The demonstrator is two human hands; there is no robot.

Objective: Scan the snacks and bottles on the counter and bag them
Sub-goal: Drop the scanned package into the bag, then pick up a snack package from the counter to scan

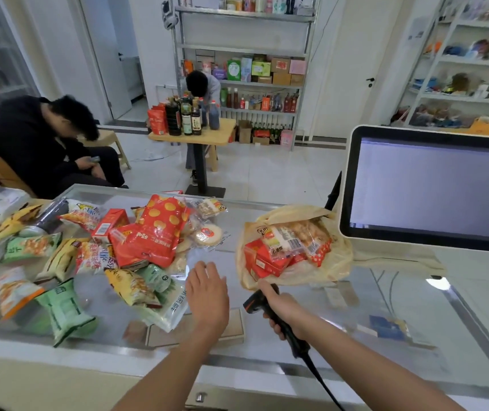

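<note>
Left hand [207, 295] flat, fingers straight, holds nothing, just beside snack pile [148, 244] on counter [409, 304]. Right hand [284, 311] grips scanner [255, 302]. Part-filled bag [339, 262] right of pile. I judge packets light, crinkly, slippery, contents brittle; pinch sealed edge.

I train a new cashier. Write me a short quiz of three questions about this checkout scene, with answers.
1. True or false: the left hand holds the scanner.
2. The bag lies between the snack pile and: A) the screen B) a sink C) a stove.
3. Fill in: the left hand is ___ and holds nothing.
Key: 1 false, the right hand holds it; 2 A; 3 open.
</note>
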